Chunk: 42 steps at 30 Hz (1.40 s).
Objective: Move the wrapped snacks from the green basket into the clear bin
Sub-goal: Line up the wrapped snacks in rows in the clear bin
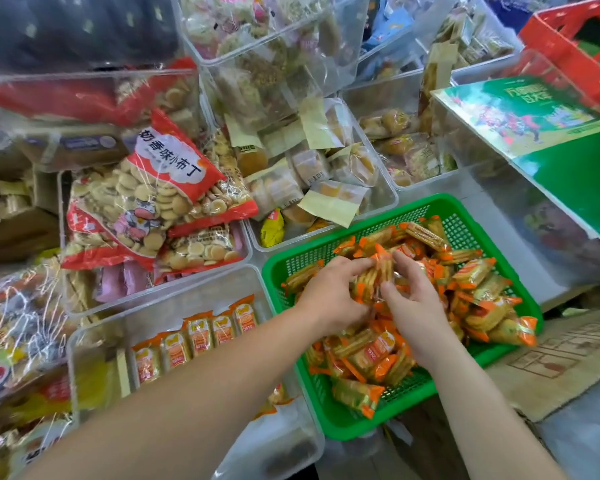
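Observation:
A green mesh basket (340,419) at centre right holds a heap of orange-wrapped cracker snacks (478,296). Both my hands are inside it. My left hand (329,292) and my right hand (413,306) squeeze a stack of several snack packs (374,275) between them, fingers curled round its ends. To the left of the basket stands the clear bin (97,337); a neat row of the same orange snacks (198,336) lies in it. My left forearm crosses above the bin's near part.
Clear bins of other snacks crowd the shelf: round-biscuit bags with red labels (153,199) at left, wrapped cakes (312,174) behind the basket. A green box (548,140) leans at right under a red crate (575,46). Flattened cardboard (561,358) lies at lower right.

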Each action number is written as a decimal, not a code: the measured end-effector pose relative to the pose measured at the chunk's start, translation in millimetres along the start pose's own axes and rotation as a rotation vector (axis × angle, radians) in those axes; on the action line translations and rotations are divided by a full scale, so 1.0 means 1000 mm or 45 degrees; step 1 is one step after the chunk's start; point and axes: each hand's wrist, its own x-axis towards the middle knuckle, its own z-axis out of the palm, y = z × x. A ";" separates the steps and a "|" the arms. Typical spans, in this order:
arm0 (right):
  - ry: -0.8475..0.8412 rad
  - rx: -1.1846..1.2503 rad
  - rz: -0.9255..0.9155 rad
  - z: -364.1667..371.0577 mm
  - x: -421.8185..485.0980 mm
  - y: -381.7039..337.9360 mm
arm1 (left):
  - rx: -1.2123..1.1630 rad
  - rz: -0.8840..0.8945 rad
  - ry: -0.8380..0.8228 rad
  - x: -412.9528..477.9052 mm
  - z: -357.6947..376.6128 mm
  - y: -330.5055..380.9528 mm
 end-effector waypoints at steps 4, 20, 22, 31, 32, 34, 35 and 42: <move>0.096 0.075 -0.035 -0.006 -0.019 -0.005 | -0.200 0.083 0.204 -0.020 -0.014 -0.003; -0.153 0.297 -0.018 0.050 -0.088 -0.014 | -0.810 0.212 0.514 -0.153 -0.085 -0.020; -0.236 0.347 0.014 0.063 -0.094 -0.016 | -0.729 0.207 0.599 -0.178 -0.096 -0.037; -0.748 0.507 0.344 0.148 -0.128 -0.014 | -0.766 -0.158 0.888 -0.280 -0.084 -0.124; -0.735 0.485 0.378 0.154 -0.130 -0.009 | -0.806 -0.201 0.904 -0.289 -0.080 -0.128; -0.716 0.403 0.407 0.163 -0.130 0.002 | -0.945 -0.260 0.936 -0.304 -0.072 -0.132; -0.716 0.340 0.413 0.167 -0.131 0.006 | -1.032 -0.279 0.945 -0.309 -0.069 -0.135; -0.489 -0.039 0.448 0.196 -0.119 0.062 | -1.322 -0.359 0.964 -0.332 -0.066 -0.153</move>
